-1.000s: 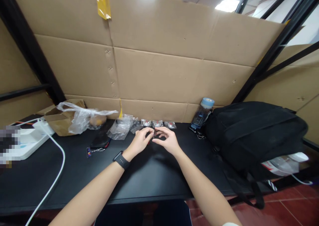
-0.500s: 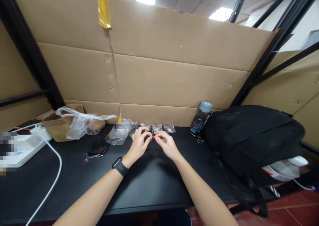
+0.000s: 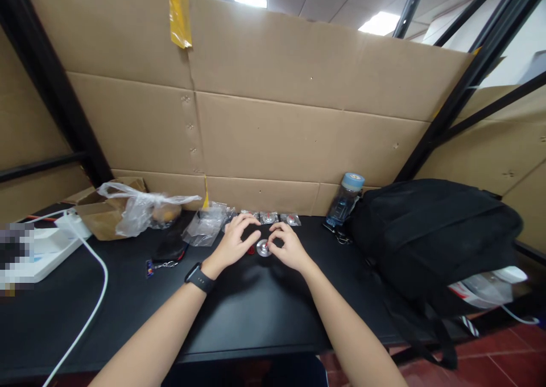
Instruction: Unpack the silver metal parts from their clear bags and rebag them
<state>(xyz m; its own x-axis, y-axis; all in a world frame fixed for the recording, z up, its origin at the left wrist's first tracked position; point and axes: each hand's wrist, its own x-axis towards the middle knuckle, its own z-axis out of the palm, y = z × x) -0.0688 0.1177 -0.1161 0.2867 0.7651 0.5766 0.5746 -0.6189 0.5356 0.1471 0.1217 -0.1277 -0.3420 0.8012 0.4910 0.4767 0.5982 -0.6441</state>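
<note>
A round silver metal disc with a small red part near its middle is between my hands, low over the black table or on it; I cannot tell which. The thumb and fingertips of my right hand pinch it at the red part. My left hand is open to the left of the disc, thumb and fingers apart, holding nothing. A small red piece lies on the table between my left thumb and the disc. Behind my hands is a row of small clear packets with silver and red contents.
Clear plastic bags, a dark pouch with a keychain and a cardboard box are to the left. A white cable crosses the left side. On the right stand a blue-capped bottle and a black backpack. Cardboard walls the back.
My hands have moved apart from a close two-handed pinch. My left fingers have opened and let go. The silver disc now shows under my right fingertips, and the red piece is more visible.
</note>
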